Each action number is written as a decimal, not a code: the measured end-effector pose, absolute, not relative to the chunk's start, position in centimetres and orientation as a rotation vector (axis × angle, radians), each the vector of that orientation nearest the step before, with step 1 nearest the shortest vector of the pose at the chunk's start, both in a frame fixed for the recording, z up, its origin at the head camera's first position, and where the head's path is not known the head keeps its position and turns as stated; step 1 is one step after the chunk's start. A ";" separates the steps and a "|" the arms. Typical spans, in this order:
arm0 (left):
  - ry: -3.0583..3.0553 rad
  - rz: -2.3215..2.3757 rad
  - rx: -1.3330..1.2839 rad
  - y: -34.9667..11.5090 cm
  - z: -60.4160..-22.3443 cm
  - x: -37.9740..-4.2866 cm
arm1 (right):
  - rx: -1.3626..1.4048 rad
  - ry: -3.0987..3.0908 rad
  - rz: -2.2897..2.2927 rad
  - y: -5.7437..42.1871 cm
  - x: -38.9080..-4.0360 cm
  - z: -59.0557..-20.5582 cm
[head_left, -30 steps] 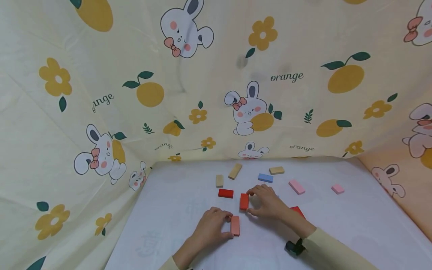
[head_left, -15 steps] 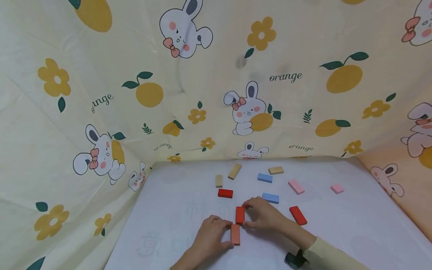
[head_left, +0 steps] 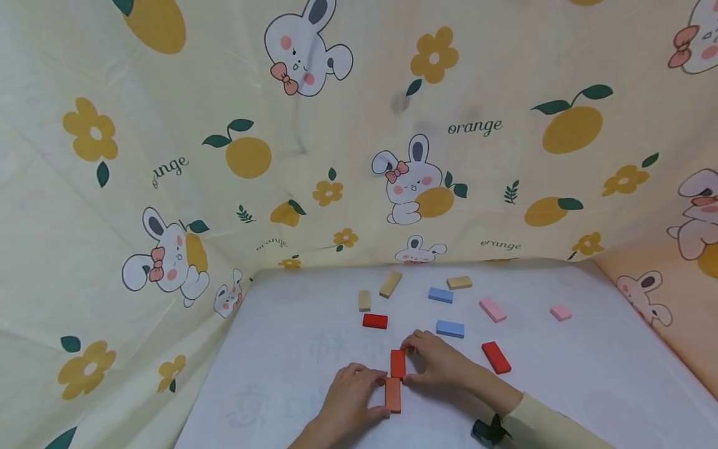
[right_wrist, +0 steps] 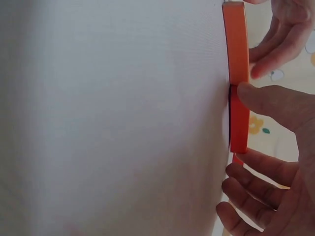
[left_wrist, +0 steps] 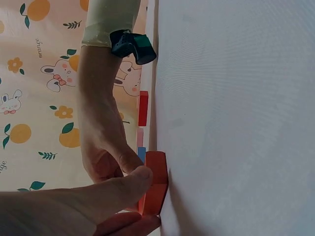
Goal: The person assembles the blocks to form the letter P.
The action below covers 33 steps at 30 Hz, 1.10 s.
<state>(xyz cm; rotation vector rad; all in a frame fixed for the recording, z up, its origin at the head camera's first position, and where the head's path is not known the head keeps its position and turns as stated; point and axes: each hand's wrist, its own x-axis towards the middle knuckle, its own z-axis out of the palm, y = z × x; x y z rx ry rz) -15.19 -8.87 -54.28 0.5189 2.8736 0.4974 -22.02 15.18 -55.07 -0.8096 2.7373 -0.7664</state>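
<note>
Head view. At the lower centre of the frame, the left hand point(head_left: 352, 394) pinches an orange block point(head_left: 393, 395) lengthwise, its grip spanning the two short ends. Just above, the right hand point(head_left: 436, 360) holds a red block point(head_left: 397, 363) between thumb and finger. The blocks meet end to end on the bench point(head_left: 280, 355), as the right wrist view confirms. Gripping from opposite sides presumably lets each hand steady its own block and keep the join in line. Right of centre lie a loose red block point(head_left: 496, 357) and a blue block point(head_left: 450, 328); left of them, another red block point(head_left: 375, 321). Beyond, pink blocks point(head_left: 492, 310), a farther blue block point(head_left: 440, 295) and wooden blocks point(head_left: 390, 284) lie scattered, probably spread apart for easy picking. A patterned cloth point(head_left: 336, 149) fills the upper frame.
</note>
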 end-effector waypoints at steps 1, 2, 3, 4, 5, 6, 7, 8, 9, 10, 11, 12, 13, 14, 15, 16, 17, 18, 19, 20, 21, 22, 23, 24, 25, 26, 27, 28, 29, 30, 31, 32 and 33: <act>2.875 0.494 0.530 -8.9 -54.3 -15.2 | -0.811 2.738 -0.762 15.2 -22.0 -55.0; 2.876 0.486 0.539 -8.9 -54.3 -15.2 | -0.813 2.739 -0.756 15.1 -22.1 -55.0; 2.875 0.480 0.550 -8.9 -54.3 -15.3 | -0.813 2.737 -0.752 15.1 -22.1 -55.0; 2.875 0.476 0.556 -8.9 -54.3 -15.3 | -0.815 2.733 -0.752 15.1 -22.2 -55.0; 2.873 0.476 0.560 -8.9 -54.3 -15.3 | -0.819 2.729 -0.752 15.1 -22.2 -55.0; 2.873 0.476 0.560 -8.9 -54.3 -15.3 | -0.822 2.724 -0.754 15.1 -22.3 -55.0; 2.870 0.481 0.558 -8.9 -54.4 -15.3 | -0.826 2.721 -0.754 15.1 -22.3 -55.0; 2.865 0.488 0.551 -8.9 -54.4 -15.2 | -0.827 2.717 -0.755 15.1 -22.4 -55.0; 2.863 0.494 0.545 -8.9 -54.4 -15.2 | -0.829 2.712 -0.759 15.1 -22.4 -55.0; 2.861 0.500 0.541 -8.9 -54.4 -15.2 | -0.830 2.708 -0.761 15.1 -22.4 -55.0; 2.859 0.505 0.539 -8.8 -54.4 -15.2 | -0.829 2.706 -0.762 15.1 -22.5 -55.0; 2.860 0.505 0.536 -8.8 -54.4 -15.2 | -0.828 2.703 -0.766 15.1 -22.5 -54.9; 2.858 0.505 0.534 -8.7 -54.4 -15.2 | -0.827 2.702 -0.768 15.1 -22.5 -54.9; 2.858 0.501 0.530 -8.7 -54.4 -15.2 | -0.826 2.701 -0.770 15.1 -22.5 -54.9; 2.857 0.496 0.531 -8.6 -54.4 -15.2 | -0.827 2.700 -0.770 15.1 -22.5 -54.9; 2.856 0.493 0.531 -8.6 -54.4 -15.2 | -0.833 2.702 -0.773 15.1 -22.5 -54.8; 2.853 0.490 0.530 -8.5 -54.4 -15.1 | -0.834 2.703 -0.772 15.1 -22.5 -54.8; 2.853 0.486 0.533 -8.5 -54.3 -15.1 | -0.837 2.704 -0.771 15.1 -22.5 -54.8; 2.852 0.484 0.534 -8.4 -54.3 -15.1 | -0.839 2.705 -0.768 15.1 -22.5 -54.8; 2.852 0.483 0.534 -8.4 -54.3 -15.1 | -0.842 2.707 -0.766 15.1 -22.5 -54.8; 2.854 0.483 0.537 -8.4 -54.3 -15.0 | -0.844 2.707 -0.765 15.1 -22.6 -54.8; 2.857 0.482 0.538 -8.3 -54.2 -15.0 | -0.849 2.707 -0.769 15.1 -22.6 -54.8; 2.856 0.483 0.539 -8.3 -54.2 -15.0 | -0.846 2.706 -0.768 15.0 -22.6 -54.8; 2.858 0.484 0.543 -8.3 -54.2 -14.9 | -0.850 2.706 -0.768 15.0 -22.6 -54.8; 2.858 0.486 0.544 -8.3 -54.3 -14.9 | -0.852 2.704 -0.770 15.0 -22.6 -54.8; 2.857 0.491 0.546 -8.3 -54.3 -14.9 | -0.853 2.702 -0.772 15.0 -22.6 -54.9; 2.858 0.493 0.551 -8.3 -54.3 -14.9 | -0.855 2.701 -0.774 15.0 -22.6 -54.9; 2.860 0.496 0.558 -8.3 -54.3 -14.9 | -0.857 2.700 -0.775 15.0 -22.7 -55.0; 2.861 0.499 0.563 -8.3 -54.4 -14.9 | -0.858 2.701 -0.773 15.0 -22.7 -55.0; 2.865 0.500 0.569 -8.3 -54.4 -14.9 | -0.862 2.701 -0.772 15.0 -22.7 -55.0; 2.868 0.504 0.575 -8.4 -54.4 -14.9 | -0.862 2.701 -0.777 15.0 -22.7 -55.1; 2.870 0.505 0.581 -8.4 -54.4 -15.0 | -0.862 2.701 -0.778 15.0 -22.8 -55.1; 2.873 0.505 0.583 -8.4 -54.5 -15.0 | -0.862 2.700 -0.785 15.1 -22.8 -55.1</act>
